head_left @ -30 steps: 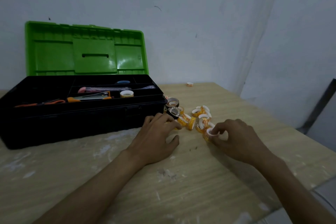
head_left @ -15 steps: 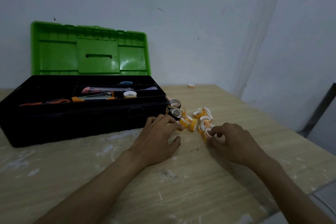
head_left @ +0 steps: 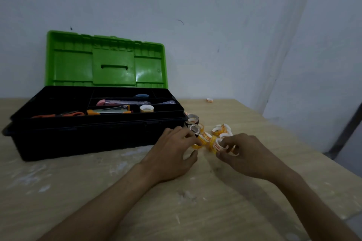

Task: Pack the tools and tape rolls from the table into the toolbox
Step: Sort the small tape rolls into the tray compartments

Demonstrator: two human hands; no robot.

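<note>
Two tape rolls (head_left: pixel 217 146), one gripped by fingers (head_left: pixel 186 134) of left hand (head_left: pixel 170 155); one by fingers of right hand (head_left: pixel 249 155)

View: head, single wide-angle camera.
Position: above the table (head_left: pixel 254 197) near edge.
Direction: forward and down, toward the wall corner (head_left: pixel 288 49).
Range: left hand (head_left: pixel 172 156) and right hand (head_left: pixel 247 155) close; toolbox (head_left: pixel 78 139) just beyond, left.

A pale wooden desk (head_left: pixel 215 221), smeared with white dust, carries an open toolbox (head_left: pixel 88 137) — a cluster of tape rolls (head_left: pixel 221 129) lies just right of the toolbox, a lone roll (head_left: pixel 209 100) farther back.
</note>
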